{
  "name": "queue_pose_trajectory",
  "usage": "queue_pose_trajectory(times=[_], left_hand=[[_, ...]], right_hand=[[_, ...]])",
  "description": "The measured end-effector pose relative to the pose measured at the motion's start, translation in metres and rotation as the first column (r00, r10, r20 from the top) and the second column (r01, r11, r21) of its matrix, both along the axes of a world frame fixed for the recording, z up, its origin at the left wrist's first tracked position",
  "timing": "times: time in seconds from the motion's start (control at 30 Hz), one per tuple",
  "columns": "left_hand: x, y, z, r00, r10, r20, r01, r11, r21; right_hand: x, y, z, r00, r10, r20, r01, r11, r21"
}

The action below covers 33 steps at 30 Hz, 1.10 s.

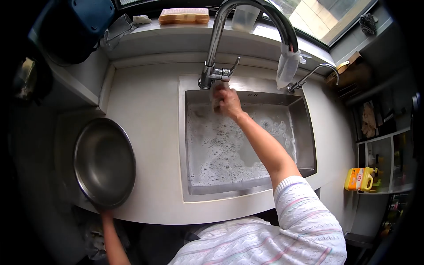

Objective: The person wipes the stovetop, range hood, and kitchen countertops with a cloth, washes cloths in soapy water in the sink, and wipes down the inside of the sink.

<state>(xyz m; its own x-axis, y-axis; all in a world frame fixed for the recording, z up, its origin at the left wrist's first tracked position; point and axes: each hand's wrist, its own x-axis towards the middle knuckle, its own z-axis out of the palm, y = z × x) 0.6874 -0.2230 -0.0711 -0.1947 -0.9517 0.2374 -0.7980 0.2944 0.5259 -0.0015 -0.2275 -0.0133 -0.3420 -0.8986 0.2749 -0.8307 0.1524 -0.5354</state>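
Observation:
My right hand (229, 102) reaches over the back left of the steel sink (191, 141), just below the tap (212, 73). Its fingers are closed on a light, blurred cloth (216, 105) at the sink's back edge. Foamy water (221, 154) covers the sink's floor. On the left of the counter, a round metal basin (104, 163) appears with its inside facing me. My left hand (105, 213) is at the basin's near rim, its fingers mostly hidden by the basin.
A small curved spout (327, 66) stands behind the sink's right corner. White plastic (288, 66) hangs on the tap's end. An orange box (184, 16) and a clear container (245, 17) sit on the sill. At right is a yellow jug (360, 179).

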Motion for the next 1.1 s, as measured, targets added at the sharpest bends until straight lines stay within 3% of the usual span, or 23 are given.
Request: queue_pose_trajectory(times=[0.07, 0.1, 0.17, 0.23, 0.27, 0.33, 0.37, 0.4, 0.43, 0.47, 0.53, 0.57, 0.63, 0.67, 0.73, 0.8, 0.83, 0.87, 0.9, 0.97, 1.0, 1.03, 1.1], left_hand=[[0.0, 0.001, -0.006, 1.0, 0.02, 0.004, -0.019, 0.999, -0.038], [-0.001, 0.0, -0.006, 0.999, 0.028, 0.021, -0.027, 0.998, -0.058], [-0.003, 0.0, -0.004, 0.997, 0.029, 0.066, -0.023, 0.995, -0.094], [-0.008, 0.002, 0.003, 0.992, 0.011, 0.125, 0.004, 0.993, -0.121], [-0.005, 0.002, 0.0, 0.995, 0.009, 0.1, -0.002, 0.998, -0.07], [0.002, 0.0, 0.001, 0.998, 0.005, 0.058, -0.007, 1.0, 0.028], [0.001, 0.001, 0.004, 0.997, -0.004, 0.082, 0.005, 1.0, -0.014], [-0.01, 0.002, 0.012, 0.995, -0.013, 0.103, 0.019, 0.998, -0.058], [-0.017, 0.003, 0.02, 0.992, -0.021, 0.123, 0.033, 0.995, -0.099], [-0.015, 0.01, 0.022, 0.975, 0.078, 0.209, -0.064, 0.995, -0.074], [-0.012, 0.031, 0.028, 0.926, 0.199, 0.321, -0.197, 0.98, -0.037], [-0.014, 0.04, 0.035, 0.91, 0.221, 0.351, -0.229, 0.973, -0.019], [-0.038, 0.068, 0.075, 0.946, 0.141, 0.293, -0.158, 0.987, 0.034], [-0.068, 0.085, 0.101, 0.971, 0.184, 0.155, -0.205, 0.97, 0.129], [-0.159, 0.112, 0.147, 0.949, 0.293, -0.114, -0.242, 0.912, 0.331], [-0.225, 0.128, 0.153, 0.824, 0.344, -0.45, -0.046, 0.832, 0.552], [-0.264, 0.132, 0.153, 0.825, 0.276, -0.493, 0.08, 0.807, 0.586], [-0.303, 0.133, 0.149, 0.814, 0.211, -0.541, 0.204, 0.768, 0.607], [-0.338, 0.131, 0.137, 0.825, 0.04, -0.563, 0.333, 0.771, 0.543], [-0.408, 0.124, 0.112, 0.778, -0.134, -0.614, 0.502, 0.719, 0.48], [-0.44, 0.122, 0.101, 0.768, -0.147, -0.624, 0.546, 0.659, 0.517], [-0.468, 0.118, 0.094, 0.766, -0.076, -0.639, 0.562, 0.563, 0.606], [-0.515, 0.111, 0.075, 0.774, 0.041, -0.632, 0.57, 0.389, 0.723]], right_hand=[[0.015, 0.028, -0.009, 0.886, 0.076, 0.457, -0.157, 0.977, 0.142], [0.023, 0.044, -0.007, 0.813, 0.031, 0.582, -0.165, 0.97, 0.179], [0.031, 0.078, 0.009, 0.611, -0.085, 0.787, -0.198, 0.946, 0.256], [0.018, 0.106, 0.011, 0.456, -0.201, 0.867, -0.256, 0.904, 0.344], [0.006, 0.122, 0.01, 0.415, -0.221, 0.883, -0.246, 0.907, 0.342], [-0.026, 0.156, -0.016, 0.394, -0.316, 0.863, -0.007, 0.938, 0.347], [-0.041, 0.176, -0.028, 0.516, -0.498, 0.697, 0.187, 0.86, 0.475], [-0.058, 0.198, -0.06, 0.537, -0.598, 0.595, 0.344, 0.799, 0.493], [-0.063, 0.211, -0.096, 0.532, -0.63, 0.566, 0.347, 0.772, 0.533], [-0.065, 0.223, -0.118, 0.531, -0.66, 0.532, 0.348, 0.742, 0.573], [-0.034, 0.228, -0.132, 0.765, -0.48, 0.429, 0.193, 0.807, 0.558], [-0.036, 0.226, -0.139, 0.805, -0.461, 0.373, 0.09, 0.717, 0.692], [-0.046, 0.222, -0.107, 0.628, -0.526, 0.573, -0.001, 0.736, 0.677], [-0.052, 0.217, -0.09, 0.521, -0.547, 0.656, -0.042, 0.751, 0.659], [-0.085, 0.23, -0.106, 0.418, -0.6, 0.682, 0.133, 0.783, 0.607], [-0.111, 0.244, -0.144, 0.372, -0.706, 0.603, 0.337, 0.708, 0.62], [-0.087, 0.241, -0.125, 0.627, -0.649, 0.43, 0.414, 0.746, 0.522], [-0.076, 0.243, -0.138, 0.791, -0.509, 0.34, 0.285, 0.798, 0.531], [-0.081, 0.248, -0.171, 0.796, -0.413, 0.442, 0.105, 0.814, 0.572], [-0.093, 0.256, -0.183, 0.681, -0.411, 0.606, -0.055, 0.797, 0.602], [-0.101, 0.257, -0.16, 0.573, -0.488, 0.658, -0.038, 0.786, 0.617], [-0.105, 0.257, -0.137, 0.454, -0.555, 0.697, -0.024, 0.774, 0.632], [-0.115, 0.26, -0.117, 0.361, -0.617, 0.699, 0.177, 0.782, 0.598]])
